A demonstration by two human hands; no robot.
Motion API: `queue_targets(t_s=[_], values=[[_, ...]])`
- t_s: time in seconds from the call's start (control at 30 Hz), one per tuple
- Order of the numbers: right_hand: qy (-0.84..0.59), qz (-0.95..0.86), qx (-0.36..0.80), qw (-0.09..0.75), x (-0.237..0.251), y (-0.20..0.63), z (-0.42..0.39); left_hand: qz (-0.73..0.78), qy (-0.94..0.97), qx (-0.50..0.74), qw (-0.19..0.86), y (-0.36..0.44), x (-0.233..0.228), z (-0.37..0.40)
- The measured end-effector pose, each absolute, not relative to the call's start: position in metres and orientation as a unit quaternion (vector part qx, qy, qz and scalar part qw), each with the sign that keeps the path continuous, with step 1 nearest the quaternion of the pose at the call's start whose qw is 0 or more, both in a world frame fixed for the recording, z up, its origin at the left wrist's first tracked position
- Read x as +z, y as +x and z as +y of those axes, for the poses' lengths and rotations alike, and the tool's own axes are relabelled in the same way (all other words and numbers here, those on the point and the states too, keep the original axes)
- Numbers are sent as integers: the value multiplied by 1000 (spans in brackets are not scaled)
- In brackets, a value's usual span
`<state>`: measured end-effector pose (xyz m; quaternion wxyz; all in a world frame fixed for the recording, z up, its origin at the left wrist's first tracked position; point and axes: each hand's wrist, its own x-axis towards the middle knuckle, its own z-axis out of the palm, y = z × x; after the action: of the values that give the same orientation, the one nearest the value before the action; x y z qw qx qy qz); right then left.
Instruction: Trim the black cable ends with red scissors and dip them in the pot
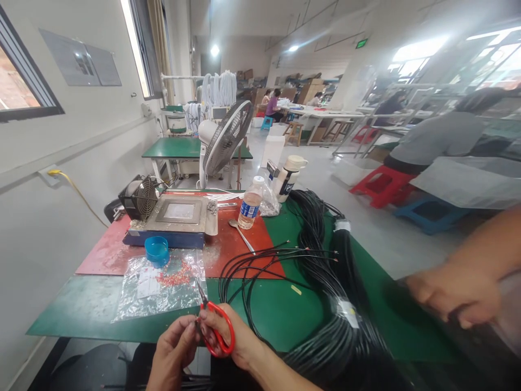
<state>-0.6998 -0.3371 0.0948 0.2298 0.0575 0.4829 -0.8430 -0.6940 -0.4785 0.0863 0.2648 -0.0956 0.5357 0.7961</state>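
My right hand point(226, 326) grips red-handled scissors point(228, 332), whose pointed metal blades aim up and away from me. Close against it, my left hand point(175, 345) pinches the end of a thin black cable, mostly covered by the fingers. Both hands are at the table's near edge, fingertips nearly touching. Beyond them lies a clear plastic bag point(130, 298) strewn with small red and pale bits point(175, 276), with a blue cap point(157, 250) at its far side. Several loose black cables point(244, 266) curve across the table right of the scissors, their stripped ends pointing right.
Large bundles of black cable point(313, 228) cover the right side of the green table point(285, 320). Behind the bag stand a heated-plate device point(175, 217), a fan point(140, 198), a bottle point(250, 206) and a spoon point(243, 239). Another person's hand point(456, 293) reaches in at right.
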Motion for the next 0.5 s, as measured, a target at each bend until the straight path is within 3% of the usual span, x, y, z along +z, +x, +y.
queue_targets(t_s=[0.33,0.4,0.5], values=[[38,579,-787,211,88,-696,-338,514,-144,808,248,-693,85,-478],[15,689,-709,148,89,-697,-335,505,-189,808,237,-694,88,-478],[-70,866,-493,-46,92,-696,-328,486,-226,816,217,-695,94,-478]])
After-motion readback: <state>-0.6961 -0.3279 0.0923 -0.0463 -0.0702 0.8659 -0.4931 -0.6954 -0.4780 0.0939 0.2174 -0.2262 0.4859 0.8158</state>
